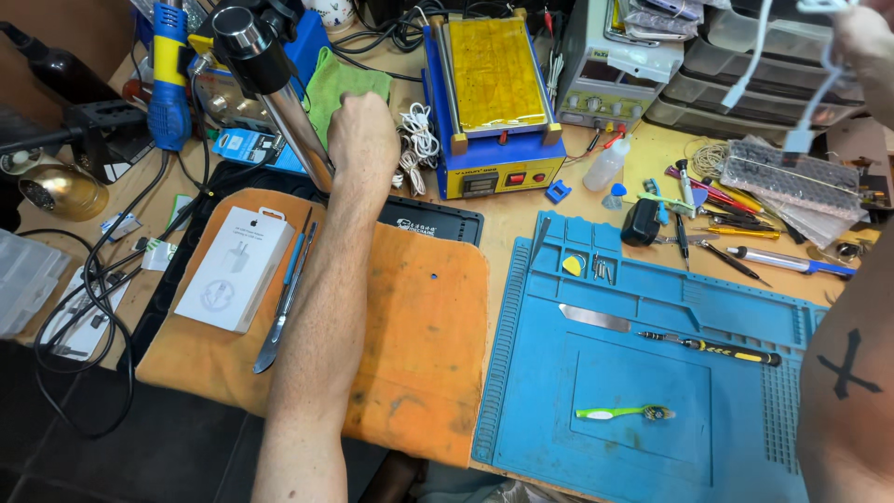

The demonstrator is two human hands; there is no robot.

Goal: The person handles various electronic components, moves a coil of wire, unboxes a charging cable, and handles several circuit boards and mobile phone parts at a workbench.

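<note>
Cataloguing from the left edge: one brass-coloured round object (51, 191); one tangle of black cables (88, 307); one blue-and-yellow hot-air tool (169, 84) standing upright.

One orange cloth (419, 373), stained, spread over one black mat (438, 222). On the cloth: one white box (233, 267), and beside it two slim tools, one of them a metal scalpel (279, 326).

One left hand (363, 140), forearm stretched across the cloth, closed into a fist around one chrome post (296, 130) of a microscope stand, next to one green cloth (343, 88). One coil of white cable (417, 135) lies just right of the fist.

One blue heated plate machine (494, 102) with a yellow top at the back centre.

One blue silicone work mat (652, 373), bearing one flat metal blade (596, 319), one black-and-yellow screwdriver (717, 348), one green-handled brush (622, 412) and one yellow pick (572, 265).

One small squeeze bottle (607, 166); one loose cluster of hand tools (726, 219), not countable.

One right hand (861, 42), at the top right corner, mostly cut off; grip cannot be told, though white cables (810, 102) hang from it. Right forearm carries one black cross mark.

Surface: a wooden workbench (512, 219), crowded; stacked grey plastic drawers (745, 84) behind.
</note>
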